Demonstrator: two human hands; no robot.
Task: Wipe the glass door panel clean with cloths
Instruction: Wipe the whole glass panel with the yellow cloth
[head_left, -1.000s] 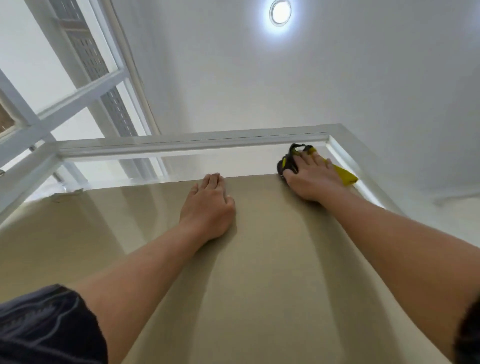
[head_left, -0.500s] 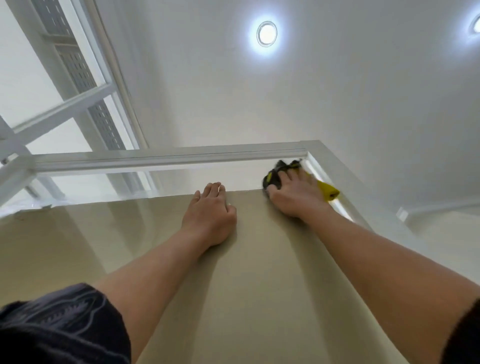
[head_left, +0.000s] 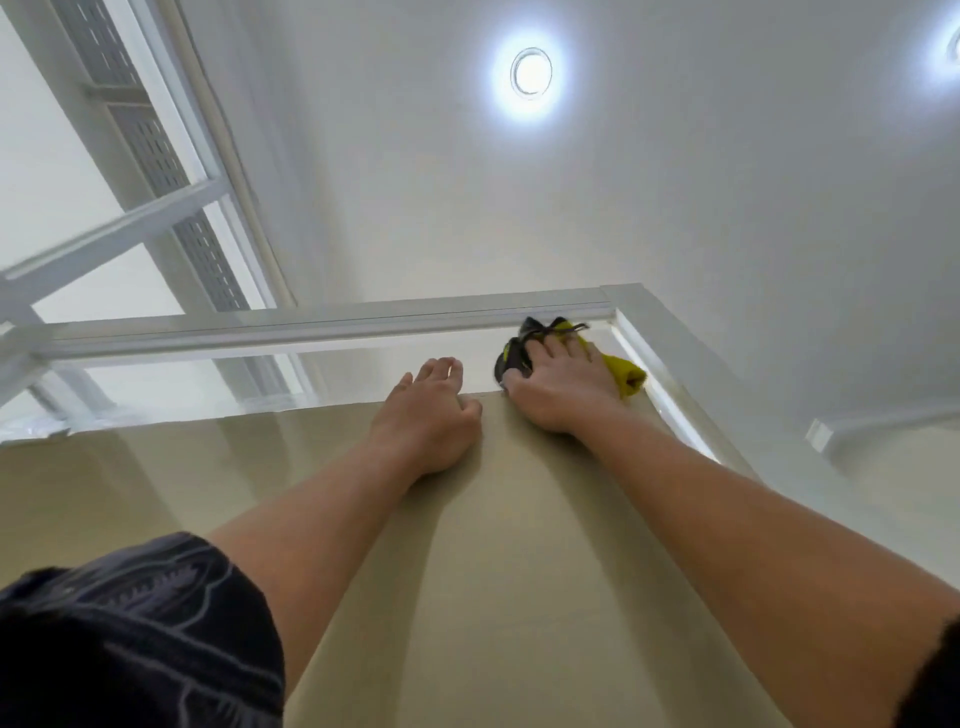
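Glass door panel (head_left: 519, 597) fills the lower part of our view, a beige, faintly reflective sheet that we look up along toward the white ceiling. Its white top rail (head_left: 311, 328) runs across above our hands and meets the right frame post (head_left: 675, 374) at the upper right corner.

Our left hand (head_left: 431, 415) lies flat on the glass just below the rail, fingers straight and close together, holding nothing. Our right hand (head_left: 563, 387) is just beside it, nearer the corner, and presses a bunched wad of cloths against the pane. A yellow cloth (head_left: 626, 375) sticks out past the fingers on the right, close to the frame post. A dark cloth (head_left: 511, 358) bulges out on the left by the thumb. Our fingers bend over the wad and the thumb closes against it.

Both forearms are bare, and a dark patterned sleeve (head_left: 135, 634) covers our left upper arm. A round ceiling light (head_left: 531, 73) glows above the hands. To the left stands a white window frame (head_left: 119, 234).
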